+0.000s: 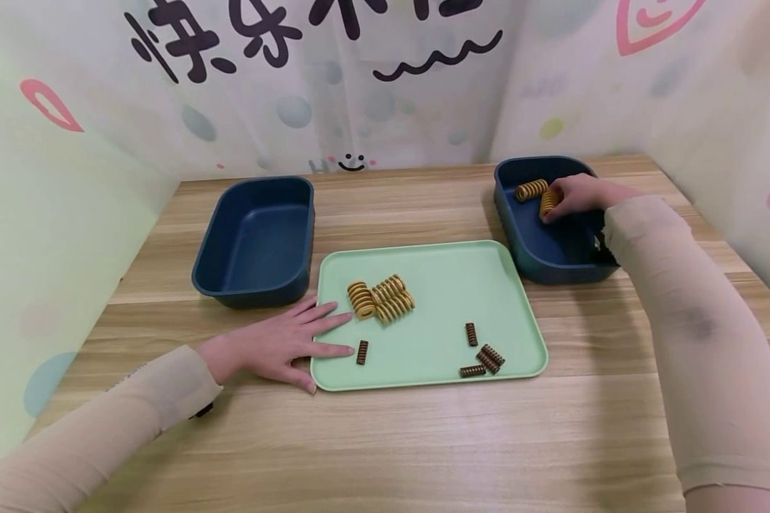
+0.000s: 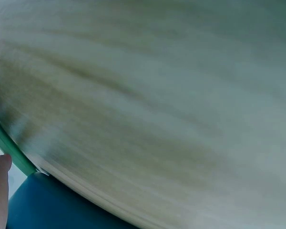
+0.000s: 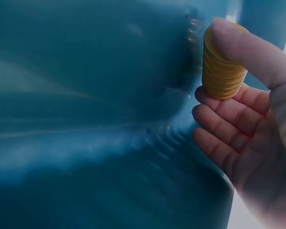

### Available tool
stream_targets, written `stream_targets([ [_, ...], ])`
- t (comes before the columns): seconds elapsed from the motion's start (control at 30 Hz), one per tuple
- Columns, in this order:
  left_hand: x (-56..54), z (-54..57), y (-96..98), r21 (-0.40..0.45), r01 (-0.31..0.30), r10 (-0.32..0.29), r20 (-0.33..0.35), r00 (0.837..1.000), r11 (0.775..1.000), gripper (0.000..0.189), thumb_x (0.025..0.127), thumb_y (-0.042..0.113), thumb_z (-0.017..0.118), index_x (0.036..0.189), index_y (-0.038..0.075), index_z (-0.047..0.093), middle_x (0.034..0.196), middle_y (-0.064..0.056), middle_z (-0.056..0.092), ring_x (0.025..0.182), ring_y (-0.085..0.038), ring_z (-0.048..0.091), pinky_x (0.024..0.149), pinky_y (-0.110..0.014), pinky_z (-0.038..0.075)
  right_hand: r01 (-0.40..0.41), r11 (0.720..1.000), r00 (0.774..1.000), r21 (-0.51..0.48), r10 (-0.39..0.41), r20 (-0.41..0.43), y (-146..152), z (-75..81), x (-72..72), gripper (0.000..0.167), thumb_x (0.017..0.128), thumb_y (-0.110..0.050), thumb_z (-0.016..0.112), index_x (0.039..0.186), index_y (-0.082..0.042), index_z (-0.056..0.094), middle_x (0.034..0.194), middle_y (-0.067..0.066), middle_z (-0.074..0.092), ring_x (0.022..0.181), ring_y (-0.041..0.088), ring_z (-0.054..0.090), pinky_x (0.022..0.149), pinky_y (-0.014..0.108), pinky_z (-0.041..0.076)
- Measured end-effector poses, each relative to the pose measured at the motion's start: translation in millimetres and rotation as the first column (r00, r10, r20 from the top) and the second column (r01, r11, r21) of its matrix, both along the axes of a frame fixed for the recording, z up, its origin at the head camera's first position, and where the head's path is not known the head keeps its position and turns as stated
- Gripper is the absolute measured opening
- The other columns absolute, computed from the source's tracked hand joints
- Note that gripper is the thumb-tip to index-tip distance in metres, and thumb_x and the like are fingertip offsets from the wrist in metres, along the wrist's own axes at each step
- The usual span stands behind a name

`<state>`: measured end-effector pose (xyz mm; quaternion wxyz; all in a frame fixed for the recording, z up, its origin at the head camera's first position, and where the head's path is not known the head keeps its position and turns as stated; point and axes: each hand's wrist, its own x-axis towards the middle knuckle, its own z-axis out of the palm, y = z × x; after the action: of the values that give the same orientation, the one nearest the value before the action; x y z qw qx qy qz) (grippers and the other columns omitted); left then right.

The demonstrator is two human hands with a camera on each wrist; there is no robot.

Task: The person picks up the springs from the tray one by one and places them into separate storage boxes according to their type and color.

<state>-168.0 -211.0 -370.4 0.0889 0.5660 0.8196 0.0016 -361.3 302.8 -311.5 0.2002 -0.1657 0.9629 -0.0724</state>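
Observation:
In the head view my right hand (image 1: 574, 194) reaches into the right-hand blue bin and holds a yellow coil spring (image 1: 549, 204). The right wrist view has the same yellow spring (image 3: 223, 71) between thumb and fingers of the right hand (image 3: 248, 119). Beside it in the bin lies another yellow spring (image 1: 530, 190). My left hand (image 1: 282, 345) rests with spread, straight fingers over the left edge of the pale green tray (image 1: 430, 285). Near its fingertips is a small dark spring (image 1: 362, 352). Three yellow springs (image 1: 381, 298) lie together on the tray.
Several small dark springs (image 1: 488, 358) lie at the tray's front right. A blue bin (image 1: 257, 242) with nothing visible inside stands at the left; the other blue bin (image 1: 552, 273) is at the right. A printed curtain (image 1: 359, 121) hangs behind the wooden table (image 1: 411, 449).

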Motion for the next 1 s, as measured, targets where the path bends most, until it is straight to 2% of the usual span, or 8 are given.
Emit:
stream_targets([
  [0.3, 0.5, 1.3, 0.5, 0.008, 0.001, -0.001, -0.003, 1.0, 1.0, 0.066, 0.084, 0.064, 0.044, 0.14, 0.03, 0.037, 0.151, -0.015, 0.019, 0.137, -0.039, 0.013, 0.105, -0.058, 0.009, 0.021, 1.0, 0.998, 0.018, -0.022, 0.05, -2.8, -1.9, 1.1, 0.069, 0.082, -0.032, 0.065, 0.121, 0.017, 0.038, 0.098, 0.024, 0.052, 0.09, 0.034, 0.047, 0.083, 0.047, 0.039],
  [0.47, 0.4, 1.4, 0.5, 0.008, 0.0, 0.0, 0.001, 1.0, 1.0, 0.066, 0.084, 0.064, 0.044, 0.14, 0.03, 0.037, 0.151, -0.015, 0.019, 0.137, -0.039, 0.013, 0.105, -0.059, 0.01, 0.02, 1.0, 0.999, 0.017, -0.021, 0.05, -2.9, -2.9, 0.7, 0.069, 0.08, -0.029, 0.067, 0.122, 0.017, 0.036, 0.102, 0.027, 0.05, 0.092, 0.036, 0.047, 0.085, 0.049, 0.038],
  [0.8, -0.5, -1.0, -0.4, 0.017, 0.007, -0.007, -0.011, 1.0, 1.0, 0.067, 0.083, 0.065, 0.044, 0.14, 0.03, 0.038, 0.151, -0.015, 0.019, 0.137, -0.039, 0.014, 0.104, -0.059, 0.011, 0.029, 1.0, 0.996, 0.0, -0.029, 0.082, -2.5, -2.0, -0.5, 0.076, 0.08, -0.03, 0.068, 0.128, 0.017, 0.03, 0.115, 0.034, 0.045, 0.103, 0.04, 0.044, 0.094, 0.054, 0.033],
  [1.0, -0.7, -1.3, 0.0, 0.026, 0.012, -0.012, -0.015, 1.0, 1.0, 0.067, 0.084, 0.065, 0.043, 0.14, 0.029, 0.038, 0.15, -0.015, 0.02, 0.137, -0.039, 0.014, 0.105, -0.059, 0.011, 0.055, 0.998, 0.991, -0.026, -0.051, 0.12, -2.4, 4.4, 0.5, 0.08, 0.082, -0.033, 0.066, 0.132, 0.015, 0.026, 0.124, 0.038, 0.039, 0.113, 0.045, 0.04, 0.099, 0.058, 0.028],
])
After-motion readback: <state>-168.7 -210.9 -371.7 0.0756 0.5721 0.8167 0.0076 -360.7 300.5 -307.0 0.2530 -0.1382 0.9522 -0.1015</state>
